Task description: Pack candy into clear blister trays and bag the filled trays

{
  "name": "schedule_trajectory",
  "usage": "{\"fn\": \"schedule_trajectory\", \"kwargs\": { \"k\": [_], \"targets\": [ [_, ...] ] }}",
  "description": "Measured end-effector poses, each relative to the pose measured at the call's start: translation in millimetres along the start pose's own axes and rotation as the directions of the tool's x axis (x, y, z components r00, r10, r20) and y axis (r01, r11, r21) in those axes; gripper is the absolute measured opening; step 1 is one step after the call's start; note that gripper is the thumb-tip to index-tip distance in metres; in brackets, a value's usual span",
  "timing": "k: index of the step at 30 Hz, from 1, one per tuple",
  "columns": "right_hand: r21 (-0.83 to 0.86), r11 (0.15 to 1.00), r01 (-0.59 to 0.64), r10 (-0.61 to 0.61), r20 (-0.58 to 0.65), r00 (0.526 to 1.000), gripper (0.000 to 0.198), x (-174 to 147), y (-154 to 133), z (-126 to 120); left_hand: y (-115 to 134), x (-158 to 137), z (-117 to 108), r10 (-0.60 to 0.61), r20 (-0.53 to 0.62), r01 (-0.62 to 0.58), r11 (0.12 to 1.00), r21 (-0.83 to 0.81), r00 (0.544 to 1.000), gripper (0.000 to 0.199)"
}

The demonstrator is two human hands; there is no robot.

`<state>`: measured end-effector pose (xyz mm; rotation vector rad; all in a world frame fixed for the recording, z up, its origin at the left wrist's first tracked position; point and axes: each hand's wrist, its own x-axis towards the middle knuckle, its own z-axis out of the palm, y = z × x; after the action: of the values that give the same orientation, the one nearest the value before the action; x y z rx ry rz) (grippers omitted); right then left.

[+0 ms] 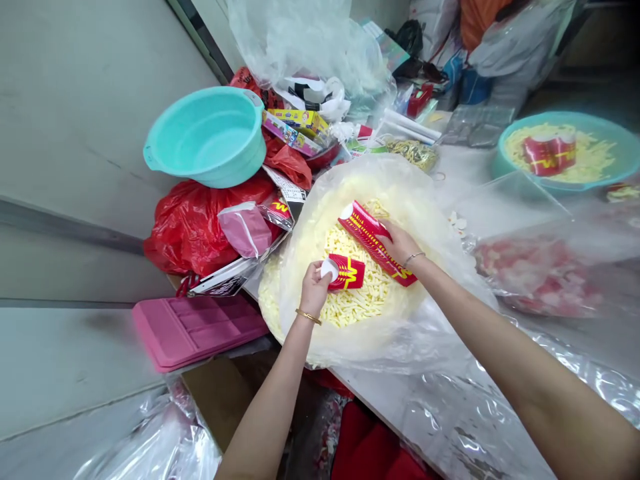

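Observation:
A large clear plastic bag (pixel 440 333) lies spread on the table, full of small pale-yellow sticks (pixel 350 310) shaped like french fries. Over them, my left hand (pixel 315 288) pinches one red fry carton (pixel 350 273) with a yellow mark, its white round end towards my thumb. My right hand (pixel 397 243) is wrapped around a long nested stack of the same red cartons (pixel 367 233), which lies slanted across the sticks. Both hands are closed, the left just below and left of the stack.
An aqua basin (pixel 205 133) sits on a red plastic bag (pixel 185 223) at the left. Below it is a pink plastic tray (pixel 200 327). At the right, another aqua basin (pixel 510 170) holds sticks and red cartons, near a clear bag of pink-and-white pieces (pixel 540 273). Boxes (pixel 295 130) clutter the back.

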<state>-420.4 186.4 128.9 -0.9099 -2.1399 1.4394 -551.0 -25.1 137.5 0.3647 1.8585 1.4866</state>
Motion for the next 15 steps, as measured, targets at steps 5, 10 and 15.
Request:
{"fn": "schedule_trajectory", "kwargs": {
  "k": [5, 10, 15],
  "targets": [
    [-0.521, 0.777, 0.354, -0.340, 0.126, 0.932, 0.092, -48.5, -17.9, 21.1, -21.6, -16.8, 16.8, -0.107, -0.046, 0.102, 0.989, -0.107, 0.993, 0.030],
    [-0.568, 0.714, 0.408, -0.330, 0.240, 0.913, 0.099, -111.0, -12.9, 55.1, -32.9, -29.1, 38.8, -0.020, 0.048, 0.021, 1.000, -0.004, 0.999, 0.017],
    [-0.588, 0.753, 0.296, -0.255, 0.154, 0.955, 0.076, -119.5, 11.0, 64.4, -35.6, -27.4, 37.1, 0.203, 0.050, -0.208, 0.936, 0.284, 0.978, 0.014]
  ]
}}
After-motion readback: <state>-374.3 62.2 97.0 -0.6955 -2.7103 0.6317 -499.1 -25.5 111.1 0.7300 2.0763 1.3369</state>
